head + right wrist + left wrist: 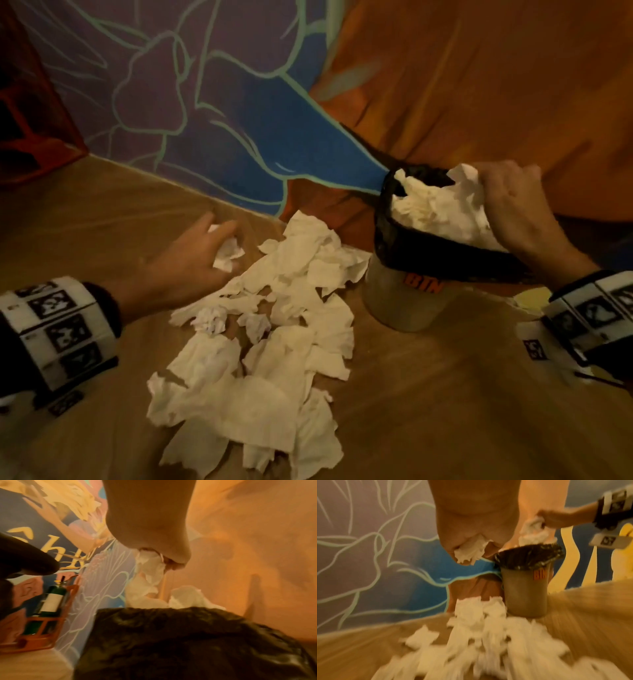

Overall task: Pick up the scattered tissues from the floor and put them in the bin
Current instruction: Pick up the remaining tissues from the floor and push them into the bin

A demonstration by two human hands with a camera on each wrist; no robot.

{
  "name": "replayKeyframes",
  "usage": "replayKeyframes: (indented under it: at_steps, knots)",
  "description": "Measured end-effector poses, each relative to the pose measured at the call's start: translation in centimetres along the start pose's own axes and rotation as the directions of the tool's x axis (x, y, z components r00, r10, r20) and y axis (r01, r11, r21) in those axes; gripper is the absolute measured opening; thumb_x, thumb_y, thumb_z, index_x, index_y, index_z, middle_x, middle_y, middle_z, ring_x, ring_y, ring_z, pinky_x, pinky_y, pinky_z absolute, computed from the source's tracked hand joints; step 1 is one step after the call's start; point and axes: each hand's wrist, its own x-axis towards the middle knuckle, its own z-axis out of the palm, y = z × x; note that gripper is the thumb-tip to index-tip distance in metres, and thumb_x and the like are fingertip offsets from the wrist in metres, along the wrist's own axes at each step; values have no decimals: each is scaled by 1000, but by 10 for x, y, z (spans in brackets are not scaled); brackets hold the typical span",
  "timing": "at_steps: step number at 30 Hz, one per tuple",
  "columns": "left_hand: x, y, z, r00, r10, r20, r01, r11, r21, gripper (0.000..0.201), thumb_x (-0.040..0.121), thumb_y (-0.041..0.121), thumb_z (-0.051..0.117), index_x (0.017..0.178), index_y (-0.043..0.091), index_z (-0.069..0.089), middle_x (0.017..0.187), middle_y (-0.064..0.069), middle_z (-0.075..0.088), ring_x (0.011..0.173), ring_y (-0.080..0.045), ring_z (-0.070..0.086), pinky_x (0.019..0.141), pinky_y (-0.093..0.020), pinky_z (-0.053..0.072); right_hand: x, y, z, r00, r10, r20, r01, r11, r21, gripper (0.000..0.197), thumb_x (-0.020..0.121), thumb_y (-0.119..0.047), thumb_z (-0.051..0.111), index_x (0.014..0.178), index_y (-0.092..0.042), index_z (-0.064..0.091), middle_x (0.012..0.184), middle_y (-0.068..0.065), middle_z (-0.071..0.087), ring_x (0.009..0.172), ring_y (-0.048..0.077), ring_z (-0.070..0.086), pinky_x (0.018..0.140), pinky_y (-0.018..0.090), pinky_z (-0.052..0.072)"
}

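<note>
Nearest of all lay the scattered tissues (270, 359), a loose white heap of flat and crumpled sheets spread over the wooden floor (445, 411), running from the near edge right up to the foot of the bin. Far off to the left, in the right wrist view, a green bottle (51, 600) with a pale label stood upright in an orange crate (34, 639) against the painted wall (205, 102).

The left hand (191, 260) was over the far left edge of the heap, its grip closed round a crumpled tissue (227, 253); the left wrist view showed that white wad (469, 551) bunched between the curled fingers. That view was blurred near the floor, so I could not tell whether the wad was clear of the sheets below.

To the right of the heap stood the bin (404, 301), a small grey tub with orange lettering, lined with a black bag (445, 257) folded down over its rim. It was already full: white tissues (438, 212) mounded above the rim. The right hand (513, 209) was at the far right side of that mound, its grip clenched on a bunch of tissue (150, 566) that hung from the fingers and ran down to the pile in the bin, and the wrist reached across the bag's near edge.
</note>
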Motion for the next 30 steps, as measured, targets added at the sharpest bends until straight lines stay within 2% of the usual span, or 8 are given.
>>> replayKeyframes:
  at_steps: [5,8,12,16,18,22,27,30]
  knots:
    - [78,74,-28,999,19,-45,-28,979,-202,51,83,31,53,130,24,33,127,1,24,110,-21,35,86,-34,37,9,18,3,870,231,435,-329,930,165,38,100,-27,42,137,-20,48,133,3,50,119,23,47,96,35,38]
    - [117,116,-28,997,42,-57,-56,959,-277,50,84,2,47,128,16,29,120,0,18,115,-24,29,97,-42,39,23,21,7,777,178,604,-224,975,0,47,97,-25,50,142,-16,42,147,5,42,131,21,43,103,30,34]
    - [139,161,-11,997,73,-9,-72,943,-324,47,87,-5,39,129,11,27,128,-12,16,113,-36,34,94,-48,44,39,36,26,802,193,565,-106,977,-183,35,93,-9,48,126,-5,59,132,16,54,119,30,50,97,38,42]
    - [149,185,23,990,134,46,-112,941,-320,61,92,1,48,144,15,18,121,-7,15,111,-30,36,67,-9,38,41,56,34,800,318,509,-146,926,-349,30,95,-1,41,120,4,56,123,27,52,112,39,50,91,42,41]
    - [154,193,38,980,194,41,-177,951,-255,68,93,15,58,148,17,18,115,-4,18,100,-21,37,70,-5,29,40,62,37,791,338,510,-174,924,-341,27,95,-3,44,118,6,55,120,25,56,104,34,55,85,38,42]
    - [162,205,63,957,289,30,-280,945,-170,63,86,20,68,140,21,36,122,-6,46,109,-23,48,79,-17,32,40,73,30,821,309,481,-192,942,-277,36,96,-9,40,131,-11,44,123,19,55,106,37,54,80,37,44]
    - [168,213,83,957,288,-42,-291,950,-113,31,84,0,58,101,18,39,80,1,48,72,-24,51,52,-31,33,29,57,2,868,254,427,-315,946,78,29,89,0,40,114,-12,51,105,13,58,81,25,55,63,34,45]
    - [173,213,84,968,251,23,-252,968,19,16,87,17,62,102,20,59,101,-6,59,100,-29,50,75,-37,41,18,40,-9,830,223,511,-418,856,305,17,98,-21,46,109,-19,58,108,11,62,89,23,60,70,32,49]
